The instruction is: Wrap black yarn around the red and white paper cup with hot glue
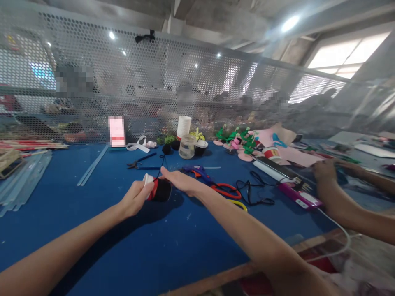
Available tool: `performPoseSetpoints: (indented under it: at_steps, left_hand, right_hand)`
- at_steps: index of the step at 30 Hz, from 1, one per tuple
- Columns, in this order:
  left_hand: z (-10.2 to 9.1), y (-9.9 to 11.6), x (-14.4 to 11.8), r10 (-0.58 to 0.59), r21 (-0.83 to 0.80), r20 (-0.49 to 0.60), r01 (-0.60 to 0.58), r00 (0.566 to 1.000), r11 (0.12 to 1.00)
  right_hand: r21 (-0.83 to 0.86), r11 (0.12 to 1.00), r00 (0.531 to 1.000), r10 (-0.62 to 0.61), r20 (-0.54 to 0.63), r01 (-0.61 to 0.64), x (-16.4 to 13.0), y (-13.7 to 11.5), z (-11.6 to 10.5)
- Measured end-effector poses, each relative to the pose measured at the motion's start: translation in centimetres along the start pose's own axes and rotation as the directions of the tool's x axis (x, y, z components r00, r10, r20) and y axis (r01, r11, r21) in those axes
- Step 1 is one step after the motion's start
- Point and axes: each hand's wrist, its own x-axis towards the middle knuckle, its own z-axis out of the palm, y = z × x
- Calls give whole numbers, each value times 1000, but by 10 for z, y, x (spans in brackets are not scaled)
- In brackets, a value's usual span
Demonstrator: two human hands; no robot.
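Observation:
My left hand [133, 199] is closed around a paper cup [148, 179] tipped on its side, its white rim toward the left. Black yarn [163, 191] is wrapped over much of the cup's wall, with some red showing near my fingers. At the cup's other end, my right hand [182, 182] is closed with its thumb and finger at the black strand; some of its fingers are hidden. The strand runs up to a black yarn ball [166, 149] behind my hands.
Pliers [133, 165], a glue gun [199, 172] and red-handled scissors [226, 191] lie nearby. Stacked paper cups [184, 125] and a clear plastic cup [187, 147] stand behind. Glue sticks [24, 181] lie left. A purple power strip [299, 196] and another person's hand [325, 174] are right.

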Motion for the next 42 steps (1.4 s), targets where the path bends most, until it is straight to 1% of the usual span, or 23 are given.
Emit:
performPoseSetpoints:
  at_steps: [2, 3, 4, 6, 8, 10, 13, 16, 19, 23, 26, 30, 35, 42]
  left_hand:
    - [1, 0, -1, 16, -10, 18, -16, 1000, 1000]
    - [2, -1, -1, 17, -12, 35, -17, 999, 1000]
    - [2, -1, -1, 14, -12, 55, -14, 998, 1000]
    - [2, -1, -1, -4, -16, 92, 5, 996, 1000]
    - [2, 0, 0, -41, -39, 104, 45, 994, 998]
    - [2, 2, 2, -111, -76, 99, 119, 989, 990]
    - [2, 4, 5, -208, -137, 84, 218, 975, 966]
    - [2, 5, 6, -254, -191, 73, 264, 964, 945]
    - [4, 6, 7, -304, -215, 68, 311, 950, 926]
    - [6, 8, 8, -343, -186, 63, 348, 937, 919]
    - [6, 11, 7, -331, -134, 78, 338, 941, 931]
    - [8, 16, 2, -282, -83, 136, 295, 950, 952]
    - [10, 21, -4, -231, -89, 174, 249, 957, 964]
    - [9, 17, -5, -131, -88, 193, 151, 972, 985]
  right_hand:
    - [187, 982, 1000, -8, 14, 5, 3, -1, 6]
    - [268, 963, 1000, -29, -7, 30, 4, -1, 8]
    - [327, 943, 998, -52, -42, 63, 4, -1, 9]
    - [365, 923, 990, -87, -115, 123, 1, 0, 10]
    - [325, 929, 975, -118, -190, 176, -2, 1, 9]
    - [264, 937, 952, -158, -262, 228, -6, 2, 6]
    - [238, 930, 925, -194, -325, 279, -9, 2, 1]
    - [213, 926, 905, -221, -364, 311, -10, 2, -3]
    - [111, 935, 870, -265, -415, 337, -12, 0, -4]
    - [-23, 930, 817, -332, -472, 366, -15, -3, -5]
    - [-98, 924, 789, -369, -491, 371, -16, -4, -6]
    - [-163, 912, 773, -405, -488, 375, -15, -2, -6]
    - [-202, 912, 774, -410, -483, 357, -12, 1, -5]
    - [-240, 912, 795, -409, -448, 334, -9, 4, -3]
